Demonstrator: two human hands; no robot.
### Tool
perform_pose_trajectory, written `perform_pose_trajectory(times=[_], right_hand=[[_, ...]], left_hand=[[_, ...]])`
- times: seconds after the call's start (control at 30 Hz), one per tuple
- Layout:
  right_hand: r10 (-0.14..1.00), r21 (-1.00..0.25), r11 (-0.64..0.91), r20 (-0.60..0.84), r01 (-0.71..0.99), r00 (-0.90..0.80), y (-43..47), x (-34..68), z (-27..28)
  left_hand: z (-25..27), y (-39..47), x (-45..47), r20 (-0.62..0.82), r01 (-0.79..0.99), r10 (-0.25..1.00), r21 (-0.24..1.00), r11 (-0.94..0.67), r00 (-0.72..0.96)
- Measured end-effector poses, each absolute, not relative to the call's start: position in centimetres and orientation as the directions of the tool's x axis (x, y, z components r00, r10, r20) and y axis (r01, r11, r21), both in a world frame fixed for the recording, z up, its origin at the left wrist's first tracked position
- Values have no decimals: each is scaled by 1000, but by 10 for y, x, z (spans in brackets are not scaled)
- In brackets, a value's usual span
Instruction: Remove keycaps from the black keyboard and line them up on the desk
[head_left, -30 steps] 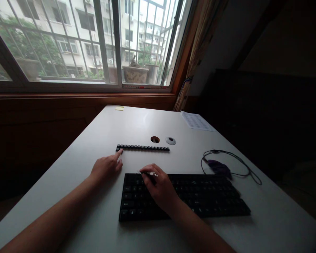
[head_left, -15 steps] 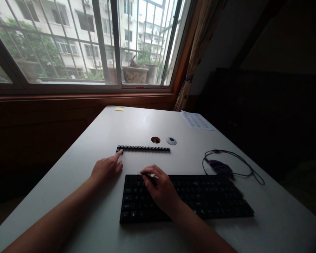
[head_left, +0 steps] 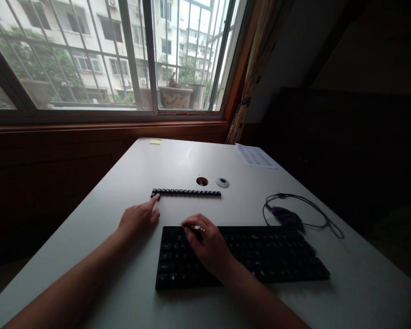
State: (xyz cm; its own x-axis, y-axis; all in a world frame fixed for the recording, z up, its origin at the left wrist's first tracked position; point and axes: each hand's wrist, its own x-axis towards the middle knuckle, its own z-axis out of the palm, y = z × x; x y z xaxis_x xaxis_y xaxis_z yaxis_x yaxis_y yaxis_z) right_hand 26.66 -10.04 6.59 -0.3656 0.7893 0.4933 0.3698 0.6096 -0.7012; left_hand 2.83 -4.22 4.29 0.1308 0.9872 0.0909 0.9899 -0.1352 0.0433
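My left hand (head_left: 137, 219) reaches to the left end of a row of black keycaps (head_left: 187, 191) laid across the table. Its index finger is stretched out, with the tip on a keycap (head_left: 153, 195) just below that row; the thumb stands apart. My right hand (head_left: 208, 244) is closed around a slim tool (head_left: 197, 227) with a dark body, a shiny metallic part and a thin tip pointing left. The tool's exact kind cannot be made out. This hand is over the left half of a black keyboard (head_left: 274, 256), partly hiding its keys. The keyboard's top-left strip looks bare of keycaps.
A dark cable (head_left: 315, 201) loops beside a purple object (head_left: 287, 218) behind the keyboard. Farther back are a round hole (head_left: 202, 181), its grey cover (head_left: 222, 183), printed paper (head_left: 258, 156) and a yellow note (head_left: 155, 141) on the white table (head_left: 178, 160). A barred window stands beyond.
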Motion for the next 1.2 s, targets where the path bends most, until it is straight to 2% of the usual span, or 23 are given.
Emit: perform_pose_trajectory(times=[0.2, 0.37, 0.47, 0.67, 0.87, 1.2], right_hand=[[789, -702, 611, 502, 367, -354, -100, 267, 65], [794, -712, 605, 509, 356, -331, -100, 267, 65], [795, -713, 604, 508, 356, -333, -100, 267, 66], [793, -707, 606, 506, 363, -339, -100, 267, 66], [790, -700, 610, 504, 370, -348, -101, 267, 66], [782, -692, 621, 515, 368, -351, -101, 266, 66]], left_hand=[[41, -42, 26, 130, 987, 982, 64, -144, 135], [43, -41, 15, 208, 966, 969, 194, -173, 132], [44, -41, 6, 251, 957, 959, 223, -187, 129], [45, -43, 2, 204, 978, 976, 177, -109, 72], [42, -39, 6, 193, 987, 977, 110, -114, 92], [40, -38, 8, 169, 990, 980, 79, -117, 103]])
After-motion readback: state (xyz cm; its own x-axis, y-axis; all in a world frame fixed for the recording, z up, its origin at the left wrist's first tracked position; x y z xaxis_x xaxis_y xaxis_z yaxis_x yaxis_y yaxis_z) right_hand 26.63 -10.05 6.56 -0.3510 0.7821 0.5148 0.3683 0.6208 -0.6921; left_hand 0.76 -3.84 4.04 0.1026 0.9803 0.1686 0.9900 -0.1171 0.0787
